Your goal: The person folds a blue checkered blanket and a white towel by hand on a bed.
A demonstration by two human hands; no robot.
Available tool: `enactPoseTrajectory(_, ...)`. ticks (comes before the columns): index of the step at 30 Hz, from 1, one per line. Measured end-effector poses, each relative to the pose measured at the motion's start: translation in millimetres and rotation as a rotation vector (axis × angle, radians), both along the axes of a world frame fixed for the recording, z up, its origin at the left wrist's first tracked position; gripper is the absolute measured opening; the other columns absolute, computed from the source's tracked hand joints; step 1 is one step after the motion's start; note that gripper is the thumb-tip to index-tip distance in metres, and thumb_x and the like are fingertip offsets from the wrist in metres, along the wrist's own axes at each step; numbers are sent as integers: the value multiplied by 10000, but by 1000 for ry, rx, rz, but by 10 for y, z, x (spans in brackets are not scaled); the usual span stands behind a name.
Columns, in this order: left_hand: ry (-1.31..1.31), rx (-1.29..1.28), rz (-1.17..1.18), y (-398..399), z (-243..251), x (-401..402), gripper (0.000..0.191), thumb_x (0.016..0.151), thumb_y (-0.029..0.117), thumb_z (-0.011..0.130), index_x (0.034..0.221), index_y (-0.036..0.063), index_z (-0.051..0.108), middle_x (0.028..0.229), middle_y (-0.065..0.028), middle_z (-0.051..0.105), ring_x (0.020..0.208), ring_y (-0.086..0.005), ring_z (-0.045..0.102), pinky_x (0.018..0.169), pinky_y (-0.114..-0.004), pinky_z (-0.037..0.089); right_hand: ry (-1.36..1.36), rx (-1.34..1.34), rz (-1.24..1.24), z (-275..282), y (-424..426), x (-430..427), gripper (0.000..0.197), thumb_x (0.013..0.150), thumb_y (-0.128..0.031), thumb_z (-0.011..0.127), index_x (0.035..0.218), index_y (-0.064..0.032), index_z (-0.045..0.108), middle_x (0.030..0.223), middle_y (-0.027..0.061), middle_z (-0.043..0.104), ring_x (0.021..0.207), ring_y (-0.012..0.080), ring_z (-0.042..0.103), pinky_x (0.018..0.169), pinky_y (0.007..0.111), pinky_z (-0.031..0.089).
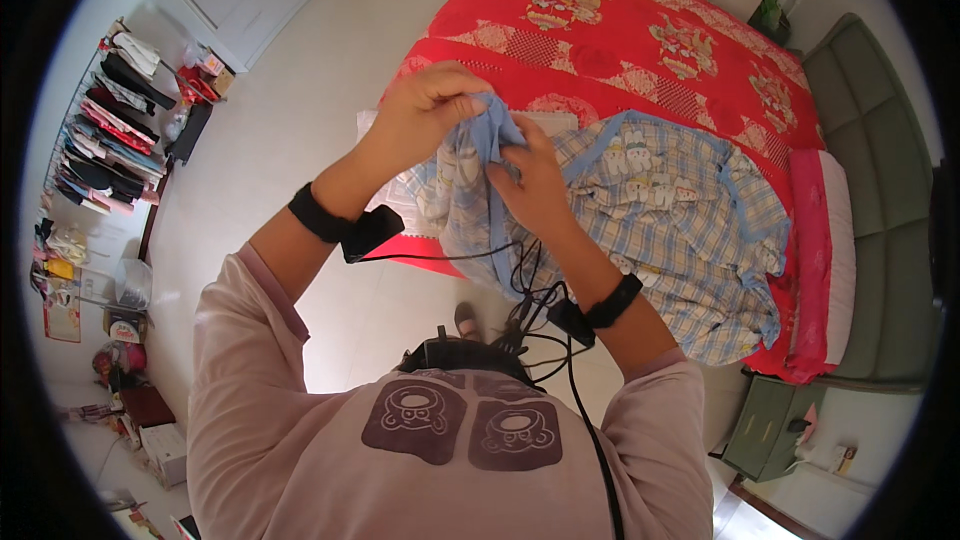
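Observation:
A blue-and-cream plaid quilt or cover [652, 217] with light blue edging and white cartoon figures lies rumpled over the near side of a bed. Part of it is lifted at its blue edge. My left hand [431, 109] pinches the top of that edge between thumb and fingers. Just right of it and slightly lower, my right hand [529, 180] grips the same blue edging. From both hands the cloth hangs in folds past the bed's near side. Beneath the raised part, a pale pink quilted cloth [394, 202] shows in part.
Red patterned bedding [600, 60] covers the bed, with a pink and white pillow [821, 262] by the green headboard [885, 202]. Black cables [540, 315] hang between my forearms. A green nightstand [772, 427] stands at the right, and a clothes rack [112, 127] at the left.

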State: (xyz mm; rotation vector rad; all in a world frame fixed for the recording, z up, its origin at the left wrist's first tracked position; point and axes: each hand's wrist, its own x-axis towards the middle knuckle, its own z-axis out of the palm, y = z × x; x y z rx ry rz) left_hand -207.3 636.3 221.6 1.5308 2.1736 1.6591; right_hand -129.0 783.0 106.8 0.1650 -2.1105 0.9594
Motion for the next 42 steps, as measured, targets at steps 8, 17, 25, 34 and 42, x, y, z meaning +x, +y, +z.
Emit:
enactPoseTrajectory(8,-455,-26,73,-236,-101,197,140,808,45,613,940,6,638,867,-13,612,802,-106,555,744,-227,436,-426,15,55,-294,-42,53,226,675,-197,639,797,-6,640,863,162,576,852,338,546,728,450,429)
enactPoseTrajectory(17,-702,-61,241,-699,178,0,188,829,213,629,976,97,644,849,51,617,749,-48,504,683,-192,382,-796,99,89,-1325,33,557,417,740,-231,621,1077,-5,524,1018,174,559,896,331,561,787,408,450)
enactPoseTrajectory(25,-825,-20,110,-914,116,-353,225,841,220,610,1029,97,626,906,31,619,821,-60,534,751,-206,399,-1403,-711,648,-2648,-725,1442,517,912,-332,454,1301,-2,368,1194,142,514,1071,274,515,879,393,427)
enactPoseTrajectory(34,-492,-87,-97,-970,81,-134,198,829,118,605,1002,26,636,895,-17,625,778,-86,570,680,-220,470,-672,-354,-243,-1482,-953,1132,117,833,-124,562,906,-40,597,834,87,607,744,172,586,659,308,465)
enactPoseTrajectory(42,-504,-46,-47,-838,4,-45,168,831,89,585,975,15,632,850,-16,612,742,-89,570,644,-226,480,-118,-4,-62,355,-887,561,173,720,-30,626,874,12,560,1052,146,516,872,283,550,736,346,454)
